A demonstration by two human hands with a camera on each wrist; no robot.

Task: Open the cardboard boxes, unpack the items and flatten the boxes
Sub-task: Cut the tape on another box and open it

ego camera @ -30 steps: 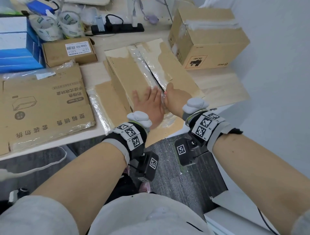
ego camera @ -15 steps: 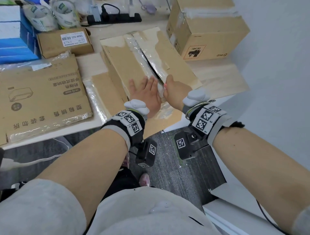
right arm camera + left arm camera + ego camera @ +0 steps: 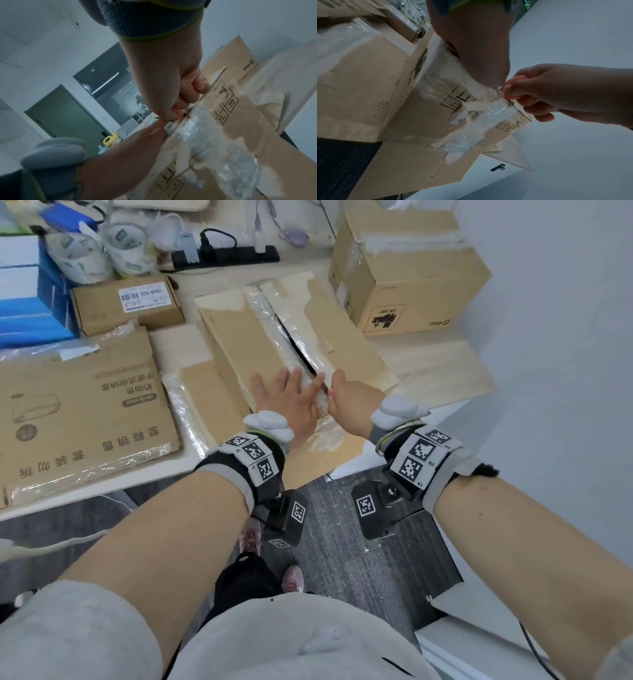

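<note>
A long cardboard box (image 3: 246, 350) lies on the table with its top seam covered in torn clear tape and split open into a dark gap. My left hand (image 3: 291, 402) lies flat on the left flap at the near end of the seam, fingers straight. My right hand (image 3: 352, 402) is right beside it, with fingers curled over the edge of the right flap (image 3: 349, 347). The left wrist view shows the right hand (image 3: 556, 92) pinching the flap's taped corner. In the right wrist view its fingers (image 3: 190, 94) hook into the gap.
A closed PICO box (image 3: 411, 275) stands at the back right by the wall. A small labelled box (image 3: 126, 302), tape rolls (image 3: 102, 254), a power strip (image 3: 226, 256) and blue boxes (image 3: 24, 302) sit at the back left. Flattened cardboard (image 3: 78, 412) lies on the left.
Both hands stay at the near end of the seam in the same grip. Only the head view has shifted a little.
</note>
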